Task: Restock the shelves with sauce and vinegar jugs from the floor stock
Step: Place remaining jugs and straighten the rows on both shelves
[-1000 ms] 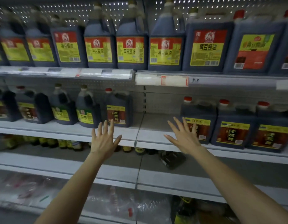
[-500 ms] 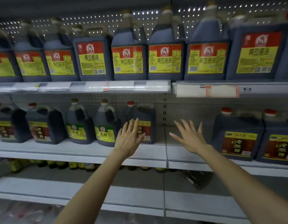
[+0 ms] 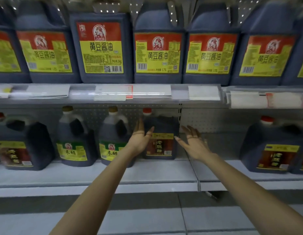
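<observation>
A dark vinegar jug (image 3: 161,143) with a red cap and a brown label stands far back on the middle shelf (image 3: 96,173). My left hand (image 3: 140,139) is open at the jug's left side, fingers spread, touching or nearly touching it. My right hand (image 3: 192,141) is open just right of the jug, a small gap apart. Two green-labelled vinegar jugs (image 3: 111,141) stand to the left. Large soy sauce jugs (image 3: 100,48) with red and yellow labels fill the upper shelf.
More brown-label jugs stand at the far left (image 3: 20,148) and far right (image 3: 273,150) of the middle shelf. Bare shelf lies between my right hand and the right jug. Price tags (image 3: 113,93) line the upper shelf's edge. A lower shelf (image 3: 147,217) shows below.
Both hands have reached deeper into the middle shelf and closed in on either side of the red-capped jug. The view has moved closer and shifted left.
</observation>
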